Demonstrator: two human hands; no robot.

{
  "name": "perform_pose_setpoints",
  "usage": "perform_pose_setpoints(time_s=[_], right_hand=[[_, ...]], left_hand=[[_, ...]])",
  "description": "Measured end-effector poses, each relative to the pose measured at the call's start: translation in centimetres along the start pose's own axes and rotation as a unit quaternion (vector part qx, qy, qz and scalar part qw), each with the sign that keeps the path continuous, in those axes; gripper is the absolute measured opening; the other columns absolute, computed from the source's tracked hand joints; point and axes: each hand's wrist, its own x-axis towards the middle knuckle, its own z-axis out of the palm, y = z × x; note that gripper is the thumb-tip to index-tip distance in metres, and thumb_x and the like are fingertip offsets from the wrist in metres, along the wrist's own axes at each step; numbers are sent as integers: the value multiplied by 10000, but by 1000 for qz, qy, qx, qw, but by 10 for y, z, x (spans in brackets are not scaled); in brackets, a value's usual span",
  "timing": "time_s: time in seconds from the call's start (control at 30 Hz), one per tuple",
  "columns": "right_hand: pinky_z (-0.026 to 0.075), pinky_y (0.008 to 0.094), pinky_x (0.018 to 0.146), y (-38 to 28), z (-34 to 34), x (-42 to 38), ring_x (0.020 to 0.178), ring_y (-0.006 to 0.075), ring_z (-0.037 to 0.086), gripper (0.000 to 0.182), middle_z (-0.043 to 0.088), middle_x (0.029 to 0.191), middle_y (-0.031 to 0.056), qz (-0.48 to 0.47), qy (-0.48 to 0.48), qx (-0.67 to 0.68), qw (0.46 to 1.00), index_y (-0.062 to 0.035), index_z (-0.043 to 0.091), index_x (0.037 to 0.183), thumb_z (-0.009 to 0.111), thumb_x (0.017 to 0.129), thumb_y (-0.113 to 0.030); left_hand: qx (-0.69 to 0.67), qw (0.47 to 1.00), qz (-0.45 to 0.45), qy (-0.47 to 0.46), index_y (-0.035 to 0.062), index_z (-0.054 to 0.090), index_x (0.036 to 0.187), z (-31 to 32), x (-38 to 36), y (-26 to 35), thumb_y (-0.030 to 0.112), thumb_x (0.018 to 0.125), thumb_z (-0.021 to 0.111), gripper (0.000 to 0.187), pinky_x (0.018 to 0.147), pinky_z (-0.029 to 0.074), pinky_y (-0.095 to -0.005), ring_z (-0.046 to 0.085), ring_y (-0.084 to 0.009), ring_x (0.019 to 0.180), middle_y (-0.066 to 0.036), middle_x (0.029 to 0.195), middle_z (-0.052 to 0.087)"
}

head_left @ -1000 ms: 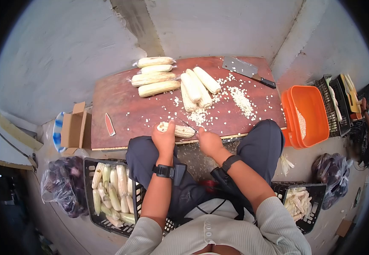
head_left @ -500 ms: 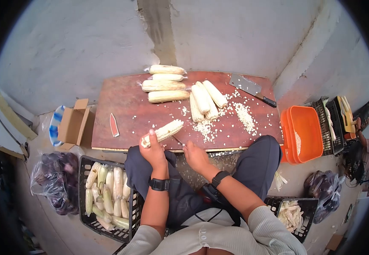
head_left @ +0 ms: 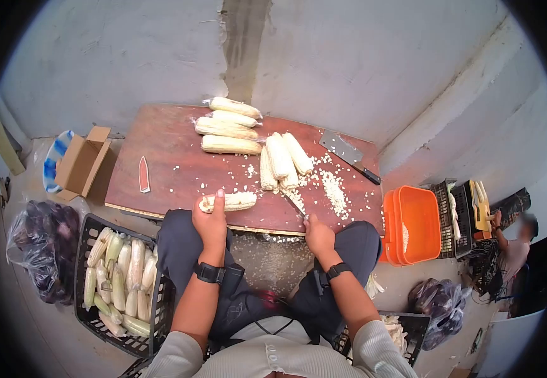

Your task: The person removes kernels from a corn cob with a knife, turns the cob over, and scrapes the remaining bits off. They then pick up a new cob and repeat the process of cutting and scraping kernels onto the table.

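Observation:
My left hand is wrapped round the near end of a pale corn cob, thumb on top, above the table's front edge. The cob lies nearly level and points right. My right hand grips a small knife by its handle, which my fingers mostly hide. Its thin blade slants up and left, apart from the held cob, toward loose kernels. Behind it, several bare cobs lie stacked among white kernels. Several plastic-wrapped cobs rest side by side farther back.
A cleaver lies at the red table's back right, a red-and-white blade-shaped piece at left. An orange bin stands right. A crate of corn, cardboard box and bagged dark produce are left. Another person is far right.
My right hand has carried the knife right, away from the cob. The cob has tipped from slanting upward to nearly level. The whole view has swung, shifting the table left.

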Motion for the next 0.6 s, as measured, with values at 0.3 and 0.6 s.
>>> perform_pose_setpoints(time_s=[0.3,0.6], right_hand=[[476,474,689,4,-6,-15,824,396,609,222,633,865,205,-112,2,61,992,-41,566,949,540,916,-260],[483,518,636,8,-9,-16,706,422,625,254,644,764,231,-8,54,82,995,-32,542,953,574,898,-278]], left_hand=[[58,998,22,-16,-23,599,789,14,-2,-16,320,802,745,373,680,454,-364,582,-244,719,-137,802,613],[39,994,-52,-90,-29,595,832,15,-9,-3,337,838,715,385,467,434,-282,557,-133,580,-74,740,587]])
